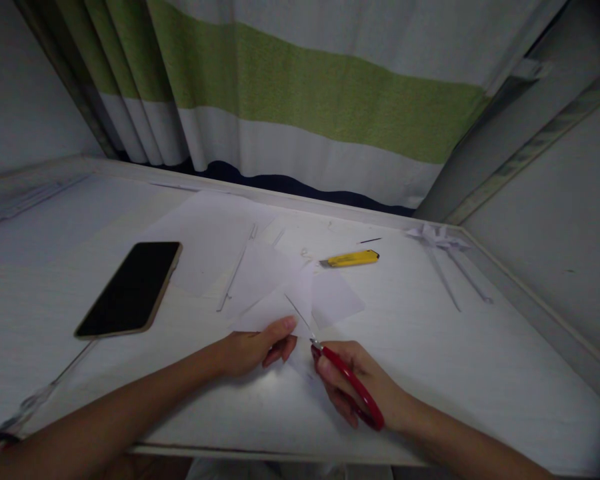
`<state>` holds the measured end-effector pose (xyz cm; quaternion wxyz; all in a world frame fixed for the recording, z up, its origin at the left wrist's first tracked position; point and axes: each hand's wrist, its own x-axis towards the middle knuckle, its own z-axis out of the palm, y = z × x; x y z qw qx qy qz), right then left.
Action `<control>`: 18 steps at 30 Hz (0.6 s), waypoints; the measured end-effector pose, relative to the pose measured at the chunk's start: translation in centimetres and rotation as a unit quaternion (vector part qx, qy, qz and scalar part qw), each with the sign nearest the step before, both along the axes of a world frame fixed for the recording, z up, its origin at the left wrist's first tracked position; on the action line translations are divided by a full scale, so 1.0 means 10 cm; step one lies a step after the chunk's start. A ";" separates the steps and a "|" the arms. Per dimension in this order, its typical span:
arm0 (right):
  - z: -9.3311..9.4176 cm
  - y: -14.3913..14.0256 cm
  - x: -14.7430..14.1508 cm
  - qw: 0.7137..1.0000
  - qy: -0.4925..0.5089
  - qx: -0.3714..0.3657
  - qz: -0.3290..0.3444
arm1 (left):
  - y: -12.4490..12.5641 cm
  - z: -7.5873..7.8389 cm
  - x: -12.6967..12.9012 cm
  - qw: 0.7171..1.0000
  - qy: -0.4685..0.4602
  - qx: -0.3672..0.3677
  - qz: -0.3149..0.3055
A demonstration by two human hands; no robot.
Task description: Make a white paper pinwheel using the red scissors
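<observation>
My left hand pinches the near edge of a white sheet of paper between thumb and curled fingers. Wrapped round the red handles of a pair of scissors is my right hand. The scissor blades point away and to the left, over the paper; whether they are parted I cannot make out. A second white paper piece lies just right of the held sheet. Beyond it rests a yellow utility knife, its blade end toward the left.
A dark-screened phone lies on the left of the white table, a cable running from its near end. A larger paper sheet is behind. At far right sits a folded white paper thing with long strips. A curtain hangs behind.
</observation>
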<state>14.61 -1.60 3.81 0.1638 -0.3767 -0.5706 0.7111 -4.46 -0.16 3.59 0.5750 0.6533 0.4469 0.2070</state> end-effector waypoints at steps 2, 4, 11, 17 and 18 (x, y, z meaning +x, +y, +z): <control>0.01 0.01 -0.01 1.000 -0.008 0.005 -0.008 | 0.02 -0.03 -0.01 0.999 -0.007 0.023 0.023; 0.03 0.03 -0.01 1.000 -0.013 0.009 -0.019 | 0.04 -0.04 -0.02 0.998 -0.011 0.044 0.054; 0.03 0.12 0.00 0.998 -0.029 0.043 -0.031 | 0.08 0.01 -0.01 0.987 -0.019 0.067 0.146; 0.09 0.32 0.10 0.937 -0.219 0.273 -0.019 | 0.20 -0.07 -0.02 0.920 -0.146 0.036 0.362; 0.11 0.36 0.14 0.900 -0.275 0.338 -0.029 | 0.23 -0.09 -0.03 0.899 -0.188 0.031 0.395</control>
